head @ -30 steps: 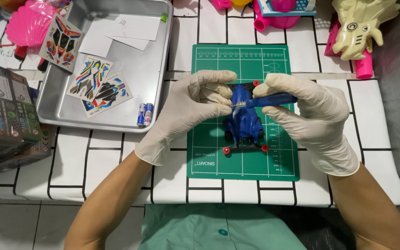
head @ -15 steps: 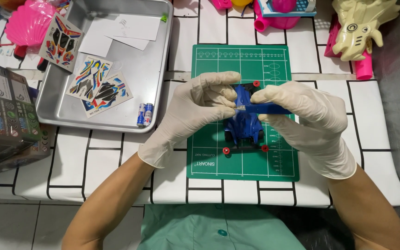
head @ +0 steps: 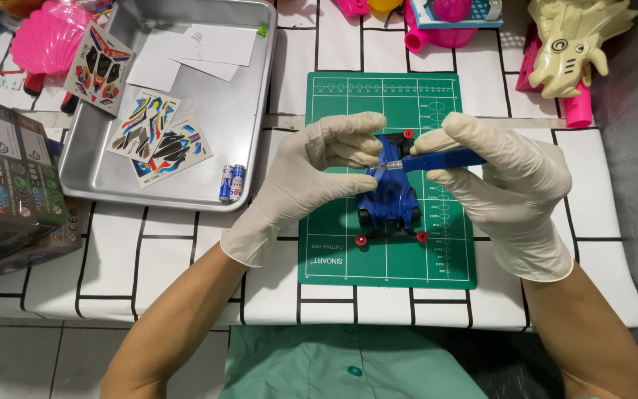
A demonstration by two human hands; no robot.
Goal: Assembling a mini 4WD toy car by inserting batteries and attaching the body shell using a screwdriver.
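A blue toy race car [head: 391, 199] with small red rollers at its corners rests on a green cutting mat [head: 389, 258]. My left hand [head: 311, 181], in a pale glove, pinches the car's body from the left. My right hand [head: 503, 185], also gloved, grips a blue-handled craft knife [head: 437, 160] whose metal tip points left and touches the car's top between my fingers.
A metal tray [head: 245, 125] at the left holds several sticker sheets, white papers and two small batteries [head: 231, 182]. A printed box [head: 9, 185] stands at the far left. Pink and cream plastic toys [head: 570, 44] lie along the back edge of the black-lined white tabletop.
Both hands have shifted slightly; the knife now lies more level with its tip at the car's top. The car stays on the mat.
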